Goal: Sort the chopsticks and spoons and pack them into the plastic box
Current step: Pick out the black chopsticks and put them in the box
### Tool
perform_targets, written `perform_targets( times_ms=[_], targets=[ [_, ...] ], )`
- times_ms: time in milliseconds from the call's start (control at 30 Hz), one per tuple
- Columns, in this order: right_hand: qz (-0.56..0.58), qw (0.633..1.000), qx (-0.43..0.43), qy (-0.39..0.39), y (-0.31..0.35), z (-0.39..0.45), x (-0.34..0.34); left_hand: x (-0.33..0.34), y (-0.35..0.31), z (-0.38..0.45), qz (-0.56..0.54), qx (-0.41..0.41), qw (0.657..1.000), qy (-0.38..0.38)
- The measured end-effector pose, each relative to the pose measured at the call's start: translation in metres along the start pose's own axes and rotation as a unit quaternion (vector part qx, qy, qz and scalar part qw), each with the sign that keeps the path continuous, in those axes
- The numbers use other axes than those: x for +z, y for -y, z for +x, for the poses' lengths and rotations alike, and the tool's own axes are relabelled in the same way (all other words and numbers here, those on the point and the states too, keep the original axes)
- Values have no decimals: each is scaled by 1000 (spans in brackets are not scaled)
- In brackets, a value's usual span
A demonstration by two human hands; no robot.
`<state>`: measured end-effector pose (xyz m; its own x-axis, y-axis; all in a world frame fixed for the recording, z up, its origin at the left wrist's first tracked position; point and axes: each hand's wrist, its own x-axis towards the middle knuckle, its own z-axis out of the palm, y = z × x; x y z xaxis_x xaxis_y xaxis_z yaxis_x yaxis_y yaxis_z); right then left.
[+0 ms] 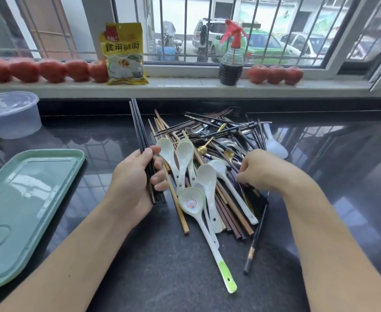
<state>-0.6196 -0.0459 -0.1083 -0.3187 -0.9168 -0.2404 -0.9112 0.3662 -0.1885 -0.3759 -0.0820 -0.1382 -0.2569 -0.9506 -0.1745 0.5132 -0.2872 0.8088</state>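
A mixed pile of chopsticks [225, 136] and spoons lies on the dark counter [162, 278] in front of me. Several white ceramic spoons [185, 158] lie on its near side, one with a green-tipped handle [224, 271]. My left hand [133, 185] grips a bundle of black chopsticks [139, 124] that points away toward the window. My right hand [259, 170] reaches into the pile's right side with fingers curled, pinching a dark chopstick. A clear plastic box [9, 115] stands at the far left.
A green tray [16, 210] lies on the counter at my left. On the window sill stand rows of tomatoes [39, 69], a yellow packet [124, 52] and a dark spray bottle [231, 61]. One black chopstick [256, 235] lies apart at the pile's near right.
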Motion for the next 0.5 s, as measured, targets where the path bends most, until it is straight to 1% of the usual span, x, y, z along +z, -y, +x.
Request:
perform_targets(
  times_ms=[33, 100, 167, 200, 267, 300, 433, 500],
  targets=[
    [38, 999, 1, -7, -5, -4, -7, 0, 0, 0, 6, 1, 1000, 1],
    [156, 987, -13, -34, -15, -17, -22, 1, -1, -1, 13, 9, 1000, -1],
    [245, 968, -49, -14, -8, -31, -28, 3, -2, -2, 20, 15, 1000, -7],
    [268, 961, -68, 0, 1, -34, -26, 5, -2, -3, 27, 15, 999, -11],
    [282, 955, -89, 9, 21, -34, -14, 10, 1, -7, 48, 14, 999, -21],
    [293, 952, -90, 0, 30, -32, -7, 13, 2, -9, 53, 13, 998, -24],
    [329, 932, -108, -111, 59, -32, 11, 20, 8, -14, 23, 5, 1000, -21],
    [342, 920, -144, -123, 75, -38, 24, 21, 11, -14, 27, 5, 1000, -13]
  ],
)
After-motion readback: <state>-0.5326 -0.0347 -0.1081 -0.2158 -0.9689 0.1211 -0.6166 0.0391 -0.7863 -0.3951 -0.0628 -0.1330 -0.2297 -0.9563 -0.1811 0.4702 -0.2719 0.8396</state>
